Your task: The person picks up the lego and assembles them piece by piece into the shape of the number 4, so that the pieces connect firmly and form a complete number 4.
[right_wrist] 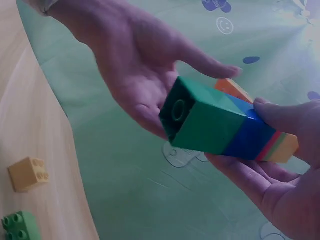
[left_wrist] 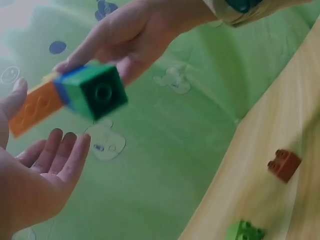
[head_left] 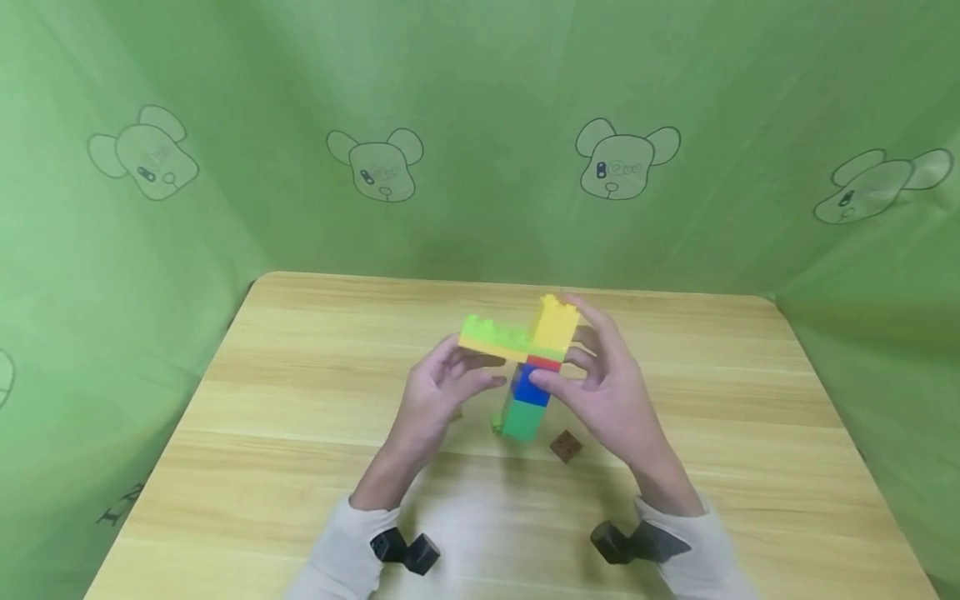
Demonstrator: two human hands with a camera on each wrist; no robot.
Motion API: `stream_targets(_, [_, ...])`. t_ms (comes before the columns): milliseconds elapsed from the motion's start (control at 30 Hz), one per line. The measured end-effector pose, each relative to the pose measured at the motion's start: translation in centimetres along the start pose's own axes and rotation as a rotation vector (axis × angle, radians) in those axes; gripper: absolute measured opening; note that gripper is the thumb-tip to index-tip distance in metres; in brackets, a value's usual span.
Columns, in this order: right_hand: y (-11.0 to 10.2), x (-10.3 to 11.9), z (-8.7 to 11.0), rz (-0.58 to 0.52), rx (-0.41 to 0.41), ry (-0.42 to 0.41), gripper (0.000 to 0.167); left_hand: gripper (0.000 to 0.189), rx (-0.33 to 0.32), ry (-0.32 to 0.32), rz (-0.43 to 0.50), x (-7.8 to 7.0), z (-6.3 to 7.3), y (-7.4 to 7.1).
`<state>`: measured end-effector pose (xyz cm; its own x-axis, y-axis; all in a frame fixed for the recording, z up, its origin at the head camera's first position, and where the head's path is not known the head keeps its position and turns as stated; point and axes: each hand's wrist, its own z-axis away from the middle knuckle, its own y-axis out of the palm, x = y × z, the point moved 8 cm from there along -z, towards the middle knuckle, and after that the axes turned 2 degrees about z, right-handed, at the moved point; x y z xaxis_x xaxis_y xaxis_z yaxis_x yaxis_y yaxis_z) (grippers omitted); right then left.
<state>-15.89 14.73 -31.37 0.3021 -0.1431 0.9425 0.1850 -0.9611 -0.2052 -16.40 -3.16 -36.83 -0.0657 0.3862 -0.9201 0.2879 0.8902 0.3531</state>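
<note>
Fingers of the right hand (head_left: 617, 398) are gripping a multicoloured plastic-brick tower (head_left: 525, 402) by its blue block (head_left: 523, 385), above the pale wooden table (head_left: 300, 400); the left hand (head_left: 432, 396) is hovering, fingers apart, near its lime-and-orange overhang (head_left: 491, 337). Tbh, one-sided pushing could be popping that overhang loose.

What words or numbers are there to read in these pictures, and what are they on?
I can't read any for sure.
Mouse-like face on the green cloth: tiny lettering by its eye, too blurred to read.
Dark letter-like marks, low on the cloth's left side: too slanted and unclear to read.
Block stack and brown block: no readable writing.
</note>
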Motion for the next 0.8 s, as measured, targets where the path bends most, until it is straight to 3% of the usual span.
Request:
stream_targets(100, [-0.6,0.2,0.1,-0.018,-0.03,-0.002,0.089,0.051,0.008,0.043,0.071,-0.1,0.0,-1.1])
stream_targets(200, [-0.9,0.3,0.2,-0.03,-0.029,-0.012,0.089,0.041,0.003,0.069,0.03,0.1,0.0,-2.5])
stream_targets(267, [-0.9,0.2,0.3,-0.041,-0.027,-0.021,0.09,0.035,-0.023,0.045,-0.095,0.7,0.1,-3.5])
stream_targets(367, [-1.0,0.3,0.3,-0.056,-0.022,-0.041,0.091,0.031,-0.079,-0.032,-0.38,2.1,0.1,-5.1])
stream_targets(500, [-1.0,0.4,0.5,-0.073,-0.016,-0.057,0.092,0.043,-0.06,-0.128,-0.713,4.3,0.2,-6.3])
stream_targets(633, [-1.0,0.3,0.5,-0.075,-0.013,-0.058,0.092,0.056,-0.016,-0.16,-0.883,5.8,0.4,-6.6])
stream_targets(800, [-1.1,0.2,0.6,-0.071,-0.005,-0.06,0.092,0.06,-0.039,-0.225,-0.95,7.0,0.6,-7.4])
